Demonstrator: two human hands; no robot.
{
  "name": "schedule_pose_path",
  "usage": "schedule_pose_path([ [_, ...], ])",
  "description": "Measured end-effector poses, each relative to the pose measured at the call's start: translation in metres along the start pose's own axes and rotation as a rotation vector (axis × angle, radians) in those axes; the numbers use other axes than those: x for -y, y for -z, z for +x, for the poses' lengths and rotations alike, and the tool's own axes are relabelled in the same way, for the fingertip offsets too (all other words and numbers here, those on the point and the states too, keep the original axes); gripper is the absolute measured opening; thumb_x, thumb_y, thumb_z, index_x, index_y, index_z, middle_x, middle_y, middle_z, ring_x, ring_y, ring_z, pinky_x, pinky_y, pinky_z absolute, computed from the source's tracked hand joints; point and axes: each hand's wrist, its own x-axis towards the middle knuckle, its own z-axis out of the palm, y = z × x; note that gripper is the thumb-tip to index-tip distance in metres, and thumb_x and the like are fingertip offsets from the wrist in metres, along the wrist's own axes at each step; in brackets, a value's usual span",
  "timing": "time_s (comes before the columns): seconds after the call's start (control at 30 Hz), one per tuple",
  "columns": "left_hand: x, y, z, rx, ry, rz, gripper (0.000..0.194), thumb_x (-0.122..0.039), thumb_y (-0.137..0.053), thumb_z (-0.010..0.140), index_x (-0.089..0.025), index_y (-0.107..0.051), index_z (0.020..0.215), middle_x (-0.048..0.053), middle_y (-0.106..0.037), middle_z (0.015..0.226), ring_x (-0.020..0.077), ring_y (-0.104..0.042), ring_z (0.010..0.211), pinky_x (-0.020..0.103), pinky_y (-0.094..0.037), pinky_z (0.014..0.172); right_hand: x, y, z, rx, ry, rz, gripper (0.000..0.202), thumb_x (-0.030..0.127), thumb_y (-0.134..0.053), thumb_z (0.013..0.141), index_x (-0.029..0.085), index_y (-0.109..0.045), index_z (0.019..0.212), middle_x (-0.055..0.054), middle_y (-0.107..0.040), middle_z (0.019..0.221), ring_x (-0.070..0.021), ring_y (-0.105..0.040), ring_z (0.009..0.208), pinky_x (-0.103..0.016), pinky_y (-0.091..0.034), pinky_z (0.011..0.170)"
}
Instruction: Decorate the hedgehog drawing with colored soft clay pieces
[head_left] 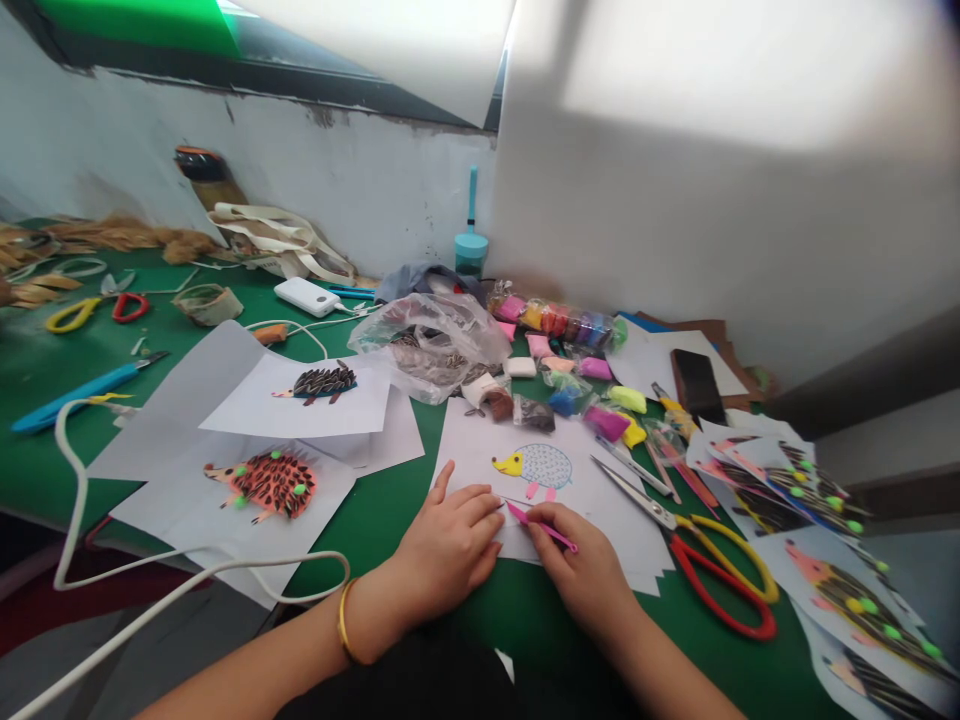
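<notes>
My right hand (581,565) pinches a small pink plastic clay tool (559,538) with a pointed blade, held near the front of a white sheet (600,525). My left hand (450,535), with a gold bangle at the wrist, rests at the sheet's left front, little finger spread and other fingers slightly bent towards the tool's tip. I cannot make out anything in it. Just beyond both hands is a hedgehog picture (536,468) with a yellow head, blue-outlined body and pink feet.
Large scissors (720,565) with red and yellow handles lie to the right, beside finished hedgehog pictures (855,590). Clay packets (607,422) and a plastic bag of seeds (435,345) lie behind the sheet. A white cable (202,570) crosses the left; a phone (697,385) lies back right.
</notes>
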Motion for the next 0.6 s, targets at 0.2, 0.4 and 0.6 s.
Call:
schedule_pose_path([
  [0.2,0.000,0.000,0.000,0.006,0.000,-0.011,0.023,-0.027,-0.056,0.092,-0.022,-0.064,0.112,0.004,-0.070,0.117,0.0224,-0.060,0.119,0.055,-0.002,0.123,0.001,0.002,-0.001,-0.009,0.009,0.021,0.020,0.035,-0.049,0.097,0.024,-0.065,0.096,-0.003,-0.072,0.092,-0.0195,-0.068,0.085,-0.030,-0.054,0.075],
  [0.4,0.000,0.001,0.000,0.002,-0.004,0.001,0.022,-0.027,-0.057,0.092,-0.022,-0.064,0.111,0.004,-0.069,0.117,0.0223,-0.060,0.119,0.055,-0.003,0.123,-0.002,0.011,-0.005,-0.043,-0.028,0.062,0.022,0.037,-0.049,0.097,0.023,-0.065,0.097,-0.004,-0.071,0.094,-0.0200,-0.067,0.086,-0.029,-0.053,0.076],
  [0.6,-0.001,-0.001,0.002,0.009,-0.018,0.042,0.023,-0.030,-0.057,0.091,-0.021,-0.065,0.111,0.006,-0.068,0.120,0.0246,-0.059,0.120,0.057,-0.007,0.122,-0.002,0.012,-0.004,0.008,-0.079,0.092,0.022,0.039,-0.050,0.096,0.023,-0.065,0.097,-0.003,-0.071,0.093,-0.0195,-0.066,0.087,-0.028,-0.051,0.078],
])
